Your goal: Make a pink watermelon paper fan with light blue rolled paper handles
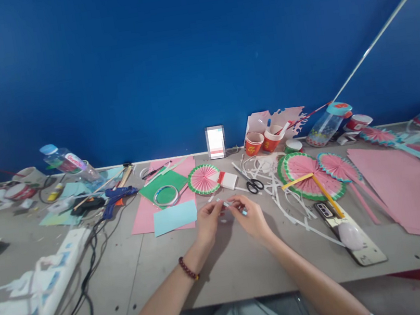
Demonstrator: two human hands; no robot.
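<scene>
My left hand (209, 223) and my right hand (252, 218) are close together above the table, fingertips pinched. Between them is a small pale strip (226, 204), perhaps paper; its exact kind is too small to make out. A light blue end shows by the right fingers. Just beyond the hands lie a pink and green pleated paper fan (204, 179) and a white piece with a red band (228, 180). Black-handled scissors (254, 186) rest beyond my right hand. A light blue paper sheet (175, 218) lies left of my left hand.
Watermelon-patterned paper fans (307, 177), white strips (297, 213), a phone (370, 254) and pink paper (408, 191) are on the right. On the left are a blue glue gun (116, 200), a power strip (64, 274) with cables and a plastic bottle (68, 160). Red paper cups (254, 143) stand behind.
</scene>
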